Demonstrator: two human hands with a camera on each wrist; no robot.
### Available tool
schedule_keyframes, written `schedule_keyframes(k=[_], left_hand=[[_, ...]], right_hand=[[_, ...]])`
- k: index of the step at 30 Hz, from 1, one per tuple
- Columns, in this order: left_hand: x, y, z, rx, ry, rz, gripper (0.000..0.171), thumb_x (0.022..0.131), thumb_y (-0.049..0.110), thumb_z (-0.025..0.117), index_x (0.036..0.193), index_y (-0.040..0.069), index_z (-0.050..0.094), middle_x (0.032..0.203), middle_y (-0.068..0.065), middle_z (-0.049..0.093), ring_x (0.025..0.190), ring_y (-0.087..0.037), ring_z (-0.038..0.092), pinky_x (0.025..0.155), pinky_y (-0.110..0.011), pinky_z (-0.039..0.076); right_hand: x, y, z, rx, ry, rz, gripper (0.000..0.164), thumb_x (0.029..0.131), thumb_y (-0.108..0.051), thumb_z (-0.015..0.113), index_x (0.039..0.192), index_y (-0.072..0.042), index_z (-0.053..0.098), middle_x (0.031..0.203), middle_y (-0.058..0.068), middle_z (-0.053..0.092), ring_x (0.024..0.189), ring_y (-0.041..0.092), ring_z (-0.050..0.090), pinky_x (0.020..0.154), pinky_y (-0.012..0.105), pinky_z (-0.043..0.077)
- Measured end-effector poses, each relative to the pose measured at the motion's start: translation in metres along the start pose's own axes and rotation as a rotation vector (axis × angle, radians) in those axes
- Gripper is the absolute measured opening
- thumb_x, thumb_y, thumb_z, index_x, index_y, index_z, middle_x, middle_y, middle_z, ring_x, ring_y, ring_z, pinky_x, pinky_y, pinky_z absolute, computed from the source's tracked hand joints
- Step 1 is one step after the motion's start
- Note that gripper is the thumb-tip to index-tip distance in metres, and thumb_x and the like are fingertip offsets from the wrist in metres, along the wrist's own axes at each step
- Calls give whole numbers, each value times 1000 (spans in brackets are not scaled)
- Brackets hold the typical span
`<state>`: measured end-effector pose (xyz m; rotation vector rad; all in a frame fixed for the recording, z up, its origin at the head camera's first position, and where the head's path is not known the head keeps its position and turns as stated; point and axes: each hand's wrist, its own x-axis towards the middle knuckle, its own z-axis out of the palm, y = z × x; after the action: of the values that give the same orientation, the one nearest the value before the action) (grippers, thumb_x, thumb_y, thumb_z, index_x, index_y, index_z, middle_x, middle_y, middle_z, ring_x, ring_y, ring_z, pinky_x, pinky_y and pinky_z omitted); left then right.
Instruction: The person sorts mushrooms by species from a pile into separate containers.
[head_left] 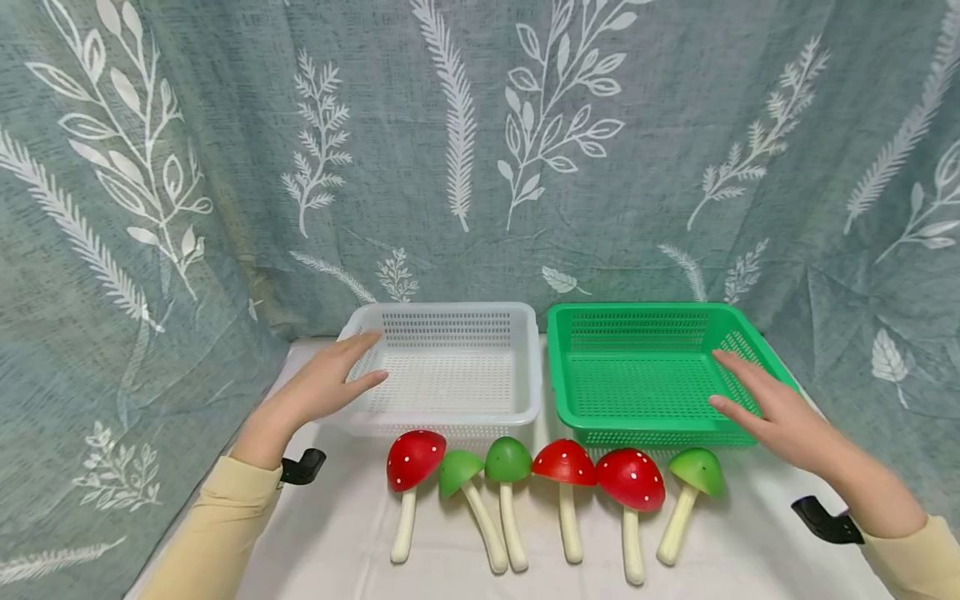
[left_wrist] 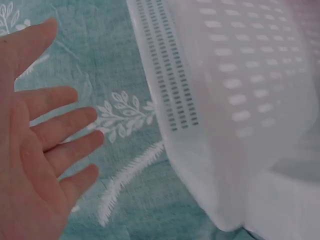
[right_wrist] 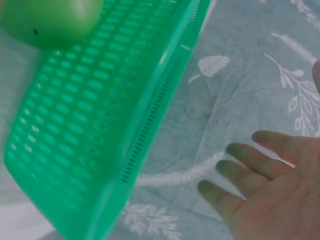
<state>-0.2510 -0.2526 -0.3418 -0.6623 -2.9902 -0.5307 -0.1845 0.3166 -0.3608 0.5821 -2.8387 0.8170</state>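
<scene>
My left hand [head_left: 325, 386] hovers at the left side of the white basket [head_left: 530, 375], its fingers extended and holding nothing. Over the right side of the green basket [head_left: 637, 312], my right hand [head_left: 772, 408] is spread likewise, with bare palm and fingers in the right wrist view. Both baskets hold nothing. In front of them lies a row of toy mushrooms with pale stems. Three have spotted red caps: one at left [head_left: 415, 460], a middle red mushroom [head_left: 565, 463] and another red mushroom [head_left: 632, 481]. Green caps top a tilted mushroom [head_left: 461, 472], an upright mushroom [head_left: 508, 460] and the rightmost mushroom [head_left: 699, 472].
A white cloth [head_left: 330, 533] covers the table. Behind the baskets and along both sides hangs a grey-green curtain [head_left: 375, 167] with white leaf prints. Black wrist cameras sit on the left wrist [head_left: 303, 467] and right wrist [head_left: 825, 520].
</scene>
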Motion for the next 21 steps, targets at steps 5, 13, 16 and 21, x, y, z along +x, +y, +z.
schedule_keyframes(k=[5, 13, 16, 21], left_hand=[[-8, -10, 3, -22, 31, -10, 70, 95, 43, 55, 148, 4, 32, 151, -17, 34, 138, -39, 31, 111, -56, 28], [-24, -28, 9, -66, 88, -33, 70, 91, 46, 59, 145, 6, 40, 146, -17, 42, 133, -39, 39, 106, -56, 35], [-30, -35, 11, -89, 112, -62, 69, 90, 46, 61, 142, 4, 43, 144, -17, 45, 132, -40, 40, 105, -57, 36], [-39, -47, 16, -105, 151, -91, 66, 89, 44, 63, 138, 2, 48, 139, -21, 49, 129, -42, 42, 102, -58, 37]], right_hand=[[-14, -1, 9, -3, 98, -17, 59, 94, -25, 60, 148, -22, 35, 144, 20, 42, 138, 19, 35, 103, 49, 39], [-30, 4, 25, 142, 169, -40, 43, 89, -13, 67, 131, -14, 58, 126, -2, 61, 113, -18, 47, 89, -1, 38], [-36, 7, 29, 206, 157, -25, 40, 88, -10, 68, 127, -11, 60, 122, -15, 62, 109, -14, 54, 84, 4, 46], [-46, 11, 33, 314, 70, 15, 39, 89, -9, 66, 127, -4, 58, 119, -23, 60, 105, -10, 59, 78, 13, 54]])
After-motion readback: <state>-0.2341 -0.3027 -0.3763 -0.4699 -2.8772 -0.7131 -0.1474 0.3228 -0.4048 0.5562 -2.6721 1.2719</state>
